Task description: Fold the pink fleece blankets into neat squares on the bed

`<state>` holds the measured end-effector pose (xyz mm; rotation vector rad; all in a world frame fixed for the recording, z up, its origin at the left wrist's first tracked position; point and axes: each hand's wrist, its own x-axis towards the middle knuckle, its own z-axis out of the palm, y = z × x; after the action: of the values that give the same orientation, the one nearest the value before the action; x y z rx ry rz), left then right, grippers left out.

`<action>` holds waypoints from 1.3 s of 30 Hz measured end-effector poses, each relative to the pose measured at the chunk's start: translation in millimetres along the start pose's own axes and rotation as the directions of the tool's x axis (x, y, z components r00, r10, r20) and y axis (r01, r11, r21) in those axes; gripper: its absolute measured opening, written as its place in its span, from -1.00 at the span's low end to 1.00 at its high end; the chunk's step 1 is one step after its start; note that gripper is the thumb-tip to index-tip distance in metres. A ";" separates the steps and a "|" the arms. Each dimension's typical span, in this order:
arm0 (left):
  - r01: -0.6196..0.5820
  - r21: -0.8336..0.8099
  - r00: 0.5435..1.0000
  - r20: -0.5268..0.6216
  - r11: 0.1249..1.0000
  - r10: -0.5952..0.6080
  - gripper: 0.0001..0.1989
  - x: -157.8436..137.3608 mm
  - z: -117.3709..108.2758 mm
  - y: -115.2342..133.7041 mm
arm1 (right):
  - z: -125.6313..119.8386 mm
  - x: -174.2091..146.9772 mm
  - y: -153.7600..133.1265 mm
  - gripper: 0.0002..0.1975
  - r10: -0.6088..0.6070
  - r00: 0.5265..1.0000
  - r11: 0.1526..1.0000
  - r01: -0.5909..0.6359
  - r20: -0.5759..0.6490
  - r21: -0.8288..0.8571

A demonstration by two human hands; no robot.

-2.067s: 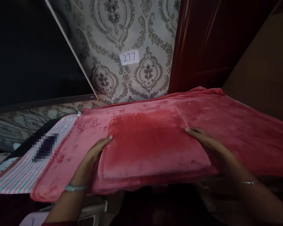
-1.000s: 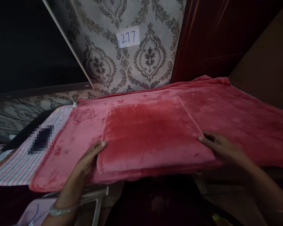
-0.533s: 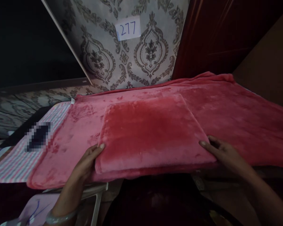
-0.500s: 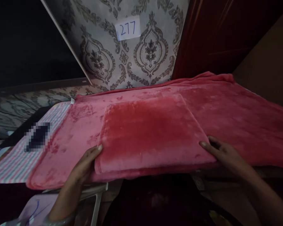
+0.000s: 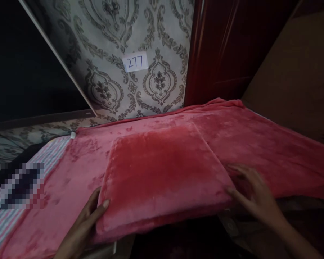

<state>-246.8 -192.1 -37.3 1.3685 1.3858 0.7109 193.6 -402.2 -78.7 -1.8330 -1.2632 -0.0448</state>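
A folded red plush blanket (image 5: 162, 169) lies as a thick, neat rectangle with its front edge towards me. My left hand (image 5: 88, 217) grips its left front edge, the thumb on top and the other fingers partly hidden beside the edge. At the right front corner is my right hand (image 5: 255, 196), fingers stretched and apart, the thumb tip touching or very near the corner. Beneath the folded one spreads a larger pink-red plush blanket (image 5: 275, 154).
A striped cloth (image 5: 52, 151) shows at the left, with a pixelated dark item (image 5: 23, 185) on it. Behind stand a dark screen (image 5: 37, 64), a patterned wall (image 5: 105, 36) with a paper marked 277 (image 5: 135, 62), and a dark red wooden panel (image 5: 218, 46).
The view has tilted up and shifted to the right, so everything sits lower and further left. My right fingers have spread away from the folded blanket's edge; the left hand stays at its side.
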 end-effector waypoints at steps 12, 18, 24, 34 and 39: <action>-0.482 0.480 0.874 0.201 0.733 0.443 -0.11 -11.3 -17.3 -44.8 | 12.4 -17.1 23.8 -0.23 -0.401 0.900 0.888 0.427 0.170 -0.169; -0.622 0.569 0.753 0.247 0.538 0.609 -0.27 0.9 -17.3 -74.3 | 26.1 -14.2 35.0 -0.23 -0.423 0.904 0.897 0.428 0.067 -0.108; -0.634 0.593 0.714 0.201 0.497 0.671 -0.40 14.7 -18.7 -83.0 | 29.7 -9.4 39.6 -0.26 -0.423 0.906 0.905 0.424 0.032 -0.047; -0.584 0.541 0.656 -0.126 0.606 0.744 -0.68 33.2 -1.6 -25.0 | 28.4 28.5 17.3 -0.68 -0.229 0.968 0.951 0.244 -0.098 0.189; -0.700 0.434 0.568 -0.141 0.567 0.811 -0.63 25.1 -0.6 62.9 | -6.4 77.8 -35.3 -0.68 -0.102 0.980 0.945 0.150 -0.172 0.290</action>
<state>-221.1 -156.6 14.4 2.2740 1.1268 1.3848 206.6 -346.0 -15.4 -1.4565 -1.2039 -0.0601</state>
